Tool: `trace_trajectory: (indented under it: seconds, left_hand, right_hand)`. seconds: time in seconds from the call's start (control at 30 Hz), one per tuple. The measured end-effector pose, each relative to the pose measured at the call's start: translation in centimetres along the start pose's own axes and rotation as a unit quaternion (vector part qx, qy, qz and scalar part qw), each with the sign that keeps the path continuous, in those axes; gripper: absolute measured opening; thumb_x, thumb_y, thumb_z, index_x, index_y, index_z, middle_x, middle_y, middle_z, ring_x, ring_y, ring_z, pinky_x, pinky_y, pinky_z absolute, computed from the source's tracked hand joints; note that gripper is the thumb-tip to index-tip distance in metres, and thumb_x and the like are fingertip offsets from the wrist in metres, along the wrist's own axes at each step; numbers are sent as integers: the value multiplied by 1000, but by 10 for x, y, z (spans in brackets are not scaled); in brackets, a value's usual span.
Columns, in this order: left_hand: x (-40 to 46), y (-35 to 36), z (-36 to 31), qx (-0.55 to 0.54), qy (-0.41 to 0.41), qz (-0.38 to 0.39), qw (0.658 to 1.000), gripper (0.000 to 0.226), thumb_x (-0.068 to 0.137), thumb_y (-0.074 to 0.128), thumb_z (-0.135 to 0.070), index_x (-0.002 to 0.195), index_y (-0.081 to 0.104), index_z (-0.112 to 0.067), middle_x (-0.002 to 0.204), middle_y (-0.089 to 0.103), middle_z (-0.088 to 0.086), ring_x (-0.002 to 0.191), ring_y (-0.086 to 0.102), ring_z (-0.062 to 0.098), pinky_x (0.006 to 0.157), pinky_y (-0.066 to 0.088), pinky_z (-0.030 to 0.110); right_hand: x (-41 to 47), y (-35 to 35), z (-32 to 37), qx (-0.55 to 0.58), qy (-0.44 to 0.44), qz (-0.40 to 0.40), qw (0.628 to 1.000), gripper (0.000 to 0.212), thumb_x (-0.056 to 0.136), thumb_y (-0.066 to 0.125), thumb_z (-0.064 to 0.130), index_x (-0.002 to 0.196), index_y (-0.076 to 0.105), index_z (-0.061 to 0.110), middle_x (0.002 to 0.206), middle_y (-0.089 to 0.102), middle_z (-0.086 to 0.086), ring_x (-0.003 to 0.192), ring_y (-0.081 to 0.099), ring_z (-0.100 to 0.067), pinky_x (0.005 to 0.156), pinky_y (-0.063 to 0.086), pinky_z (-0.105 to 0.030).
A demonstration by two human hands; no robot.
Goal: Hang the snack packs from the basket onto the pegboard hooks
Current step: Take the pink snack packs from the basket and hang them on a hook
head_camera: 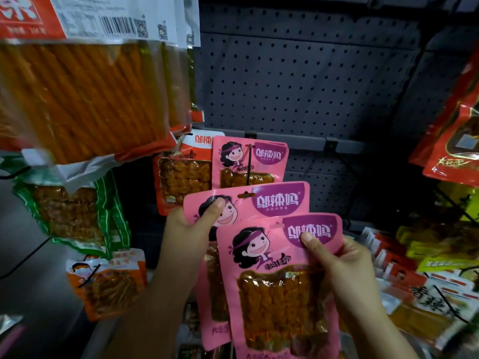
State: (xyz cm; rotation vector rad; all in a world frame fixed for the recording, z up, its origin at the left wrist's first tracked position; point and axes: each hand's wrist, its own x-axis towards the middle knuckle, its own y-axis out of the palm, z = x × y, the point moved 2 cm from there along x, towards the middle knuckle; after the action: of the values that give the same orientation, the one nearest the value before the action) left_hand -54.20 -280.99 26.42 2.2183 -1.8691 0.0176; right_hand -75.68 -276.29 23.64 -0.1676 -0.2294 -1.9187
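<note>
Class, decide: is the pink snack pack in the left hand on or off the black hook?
Off. The left hand holds the pink snack pack below the black hook; its hang hole shows empty.

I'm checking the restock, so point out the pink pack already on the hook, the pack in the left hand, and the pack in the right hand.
Hung pack [269, 154]: head view, purple logo.
Left pack [276, 200]: head view, purple logo.
Right pack [274, 304]: head view, clear window.

We read this as a shop aisle | dark grey pegboard wall with black hooks | rows of sealed snack packs hanging by punched header holes | barcode and QR labels on large packs | more packaged goods stacked at right
</note>
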Motion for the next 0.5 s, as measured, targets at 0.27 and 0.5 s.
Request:
trace_trajectory:
  seconds: [0.27, 0.5]
  left_hand:
    - [9, 1, 12, 2, 15, 21, 1000, 11, 81, 67, -25, 88, 72, -17, 82, 76, 2, 77, 72, 14, 59, 57, 21]
    - [31, -6, 25, -3, 31, 53, 998, 15, 78, 70, -24, 80, 73, -38, 86, 76, -9, 80, 72, 9, 61, 55, 17]
  right_hand:
    - [5, -1, -11, -25, 1, -2, 1000, 17, 68, 72, 34, 82, 77, 26, 77, 76, -2, 71, 73, -19, 60, 56, -26]
    - [20, 4, -18, -17, 24, -27, 999, 11, 70, 74, 30, 80, 76, 24, 78, 76, -2, 74, 73, -21, 67, 58, -34]
